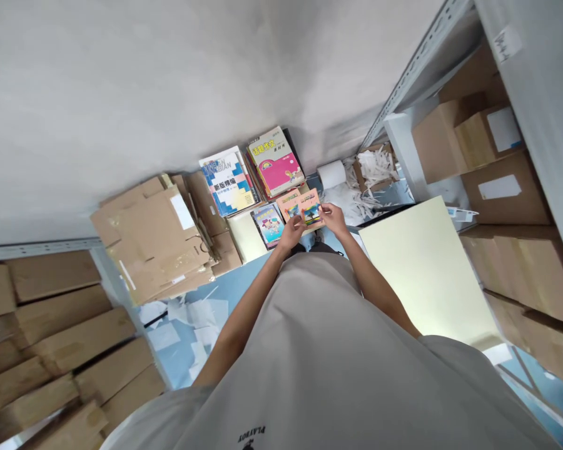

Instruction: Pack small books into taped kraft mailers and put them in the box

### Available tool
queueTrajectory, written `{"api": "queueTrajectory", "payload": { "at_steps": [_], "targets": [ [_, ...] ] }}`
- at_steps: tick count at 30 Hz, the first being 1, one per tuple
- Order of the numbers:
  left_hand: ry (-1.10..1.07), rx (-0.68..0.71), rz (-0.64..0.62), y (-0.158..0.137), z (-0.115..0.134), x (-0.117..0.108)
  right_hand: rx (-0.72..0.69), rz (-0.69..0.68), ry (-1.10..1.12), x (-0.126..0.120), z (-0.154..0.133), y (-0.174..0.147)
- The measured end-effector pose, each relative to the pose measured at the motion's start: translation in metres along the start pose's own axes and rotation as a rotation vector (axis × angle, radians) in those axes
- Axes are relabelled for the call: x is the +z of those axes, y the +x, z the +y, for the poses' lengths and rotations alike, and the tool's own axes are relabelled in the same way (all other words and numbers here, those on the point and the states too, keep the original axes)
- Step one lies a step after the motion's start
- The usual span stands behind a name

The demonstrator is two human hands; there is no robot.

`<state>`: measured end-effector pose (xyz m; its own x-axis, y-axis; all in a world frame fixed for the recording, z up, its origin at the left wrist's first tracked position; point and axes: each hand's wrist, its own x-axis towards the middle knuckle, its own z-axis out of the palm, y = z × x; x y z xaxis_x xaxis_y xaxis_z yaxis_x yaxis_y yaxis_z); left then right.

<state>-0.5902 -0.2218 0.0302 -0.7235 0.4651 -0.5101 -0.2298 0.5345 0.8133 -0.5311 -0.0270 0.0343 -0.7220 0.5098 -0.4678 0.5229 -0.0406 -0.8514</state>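
A small orange booklet [310,201] with a dark tree on a rainbow-coloured cover is held between my two hands. Its lower left edge is pinched by my left hand [293,231], while my right hand [333,219] grips the right side. Just left of it lies a similar orange booklet [287,203], partly covered. Beside my left hand is a book with a light blue cover [269,224] on the pale tabletop [244,236]. Farther back stand a stack topped by a pink and cream book [276,164] and another topped by a blue and white book [226,182].
Flattened cardboard boxes [152,240] lean at the left. A white paper roll [331,174] and a box of paper shreds [376,167] are at the back right. A pale yellow board [426,275] stands to my right. Shelves with cartons [72,312] flank both sides; paper sheets [201,319] litter the blue floor.
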Motion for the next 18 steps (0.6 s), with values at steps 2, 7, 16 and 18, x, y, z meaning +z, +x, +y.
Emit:
{"api": "queueTrajectory", "payload": {
  "at_steps": [2,7,16,18],
  "targets": [
    [-0.049,-0.091,0.001,-0.004,0.011,0.0,0.009,0.031,0.154,-0.011,0.003,-0.018],
    [-0.207,-0.131,-0.162,-0.027,0.044,0.008,0.044,0.109,0.393,-0.042,0.006,-0.084],
    [-0.342,-0.031,-0.398,-0.088,0.055,0.059,0.072,0.419,0.596,-0.065,0.012,-0.231],
    [-0.343,-0.045,-0.47,-0.102,0.05,0.077,0.086,0.505,0.585,-0.071,0.018,-0.261]
  ]
}}
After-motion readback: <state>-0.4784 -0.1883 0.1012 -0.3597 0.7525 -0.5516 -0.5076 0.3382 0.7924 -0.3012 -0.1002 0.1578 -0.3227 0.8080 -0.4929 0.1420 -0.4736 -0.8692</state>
